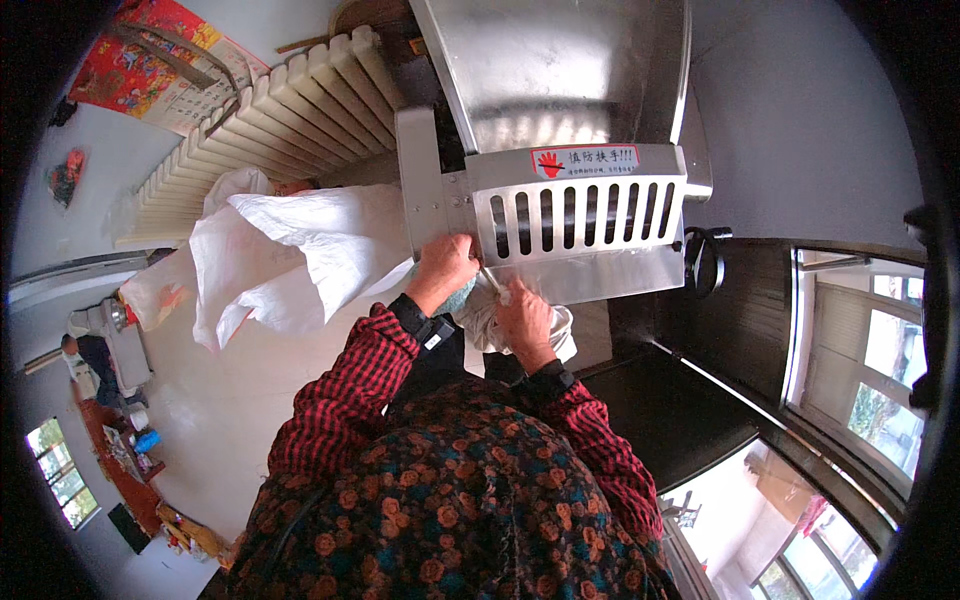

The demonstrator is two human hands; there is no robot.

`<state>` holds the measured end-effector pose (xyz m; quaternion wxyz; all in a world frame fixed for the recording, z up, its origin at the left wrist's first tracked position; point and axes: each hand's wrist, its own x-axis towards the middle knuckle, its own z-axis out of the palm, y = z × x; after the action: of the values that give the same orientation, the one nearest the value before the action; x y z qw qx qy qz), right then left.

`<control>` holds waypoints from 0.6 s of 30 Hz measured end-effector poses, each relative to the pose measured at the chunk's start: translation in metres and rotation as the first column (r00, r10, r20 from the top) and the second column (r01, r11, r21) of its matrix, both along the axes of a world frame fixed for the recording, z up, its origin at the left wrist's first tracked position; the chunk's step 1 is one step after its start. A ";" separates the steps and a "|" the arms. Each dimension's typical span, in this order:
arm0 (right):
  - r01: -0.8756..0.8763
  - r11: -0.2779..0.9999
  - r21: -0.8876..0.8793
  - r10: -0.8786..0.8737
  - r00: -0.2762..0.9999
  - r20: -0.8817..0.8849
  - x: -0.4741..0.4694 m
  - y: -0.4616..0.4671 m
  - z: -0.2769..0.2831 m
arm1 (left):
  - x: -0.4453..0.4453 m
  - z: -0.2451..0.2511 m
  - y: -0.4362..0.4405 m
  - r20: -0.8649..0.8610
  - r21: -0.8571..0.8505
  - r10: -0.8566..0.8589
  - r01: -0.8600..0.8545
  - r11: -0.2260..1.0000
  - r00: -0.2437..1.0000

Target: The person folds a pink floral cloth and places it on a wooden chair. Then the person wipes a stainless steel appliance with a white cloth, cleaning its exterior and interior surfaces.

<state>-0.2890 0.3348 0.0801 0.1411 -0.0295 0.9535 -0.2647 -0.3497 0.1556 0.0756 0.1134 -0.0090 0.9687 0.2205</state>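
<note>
A stainless-steel machine (577, 217) stands in front of me, with a slotted guard and a hand-warning sticker across its front. My left hand (445, 270) is curled at the guard's lower left corner, and I cannot tell what its fingers hold. Just below the guard's lower lip, my right hand (527, 319) is closed around the end of a thin, pale rod-like tool (491, 279), whose far end points up toward my left hand. A teal cloth (459, 296) shows under the left hand. Bunched off-white fabric (478, 319) lies beneath and behind the right hand.
A large white woven sack (300, 247) stands gaping left of the machine, before a ribbed radiator (292, 112). A black handwheel (705, 262) juts from the machine's right side. Dark panels (690, 412) and windows lie to the right. Pale floor (217, 390) extends left toward furniture.
</note>
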 end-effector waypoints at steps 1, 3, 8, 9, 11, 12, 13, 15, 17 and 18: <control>-0.001 1.000 0.014 0.001 1.000 -0.022 -0.001 0.000 -0.001 | 0.001 -0.002 0.000 0.008 0.050 0.010 -0.010 0.999 1.000; -0.018 1.000 0.014 0.019 0.999 -0.030 -0.005 -0.001 -0.004 | 0.001 -0.004 -0.001 0.038 0.115 0.028 -0.032 0.993 0.999; 0.061 0.992 -0.108 -0.071 0.993 -0.095 -0.016 -0.014 -0.012 | -0.013 -0.001 -0.019 0.055 0.227 0.153 -0.161 0.961 0.987; 0.062 0.995 -0.077 -0.068 0.994 -0.086 -0.017 -0.015 -0.013 | -0.016 0.002 -0.024 0.085 0.160 0.193 -0.204 0.966 0.978; 0.039 0.999 -0.028 -0.040 0.999 -0.028 -0.017 -0.018 -0.015 | -0.022 0.006 -0.022 0.004 0.108 0.101 -0.101 0.989 0.995; 0.036 0.999 -0.019 -0.036 0.999 -0.037 -0.016 -0.018 -0.015 | -0.023 0.008 -0.020 -0.011 0.040 0.080 -0.080 0.996 0.997; 0.025 0.999 -0.032 -0.027 0.997 -0.066 -0.015 -0.017 -0.016 | -0.022 0.010 -0.017 -0.049 0.007 0.033 -0.033 0.999 0.998; -0.016 0.998 -0.062 0.009 0.994 -0.110 -0.011 -0.010 -0.018 | -0.018 0.014 -0.011 0.065 0.012 0.035 -0.036 0.999 0.997; 0.005 0.997 -0.083 -0.018 0.988 -0.155 -0.005 0.000 -0.020 | -0.011 0.017 -0.005 0.119 0.009 0.026 -0.028 1.000 0.993; 0.000 0.997 -0.076 -0.009 0.992 -0.122 -0.003 0.004 -0.020 | -0.008 0.017 -0.002 0.141 0.021 0.019 -0.023 1.000 0.990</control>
<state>-0.2916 0.3386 0.0597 0.0805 -0.0488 0.9496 -0.2989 -0.3578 0.1535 0.0931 0.1793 -0.0334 0.9556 0.2316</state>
